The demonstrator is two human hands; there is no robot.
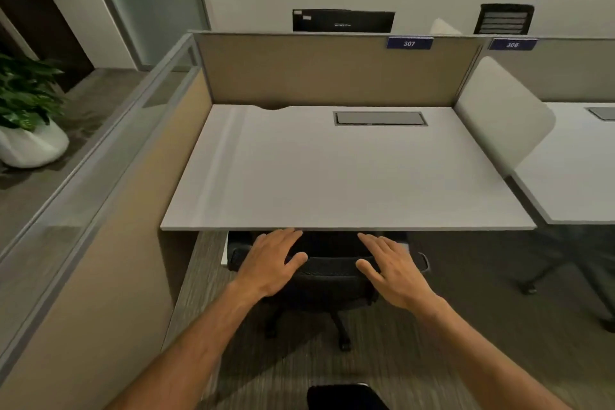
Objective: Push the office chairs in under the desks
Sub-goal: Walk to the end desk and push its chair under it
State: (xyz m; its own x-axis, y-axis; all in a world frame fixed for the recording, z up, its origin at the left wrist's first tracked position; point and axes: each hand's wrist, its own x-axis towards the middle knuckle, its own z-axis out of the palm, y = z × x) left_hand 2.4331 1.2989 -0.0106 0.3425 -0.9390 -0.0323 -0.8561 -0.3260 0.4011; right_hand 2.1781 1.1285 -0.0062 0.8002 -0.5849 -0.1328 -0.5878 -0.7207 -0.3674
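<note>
The fingers of both hands are straight and a little spread, holding nothing. The left hand (271, 263) and the right hand (391, 268) lie palm-down over the top of the chair's (327, 280) dark backrest, one toward each end; whether the palms are pressing on it or hovering just above I cannot tell. The fingertips reach right up to the front edge of the table (332, 176).

Just beyond and below the fingers, the chair's seat is out of sight under the table top, and only the backrest, the armrests to either side of the hands and the wheeled base beneath the wrists still show. This chair looks as good as in; at most a last small nudge is left.

Out past the right hand, beyond the divider (499, 116), the next table (572, 176) shows only a chair base on the floor, which seems tucked in. Farther off, behind the partition (326, 73) marked 307, a second chair's (504, 19) back rises on the far side; whether it needs pushing I cannot judge. A plant (26, 93) stands well off to the left.
</note>
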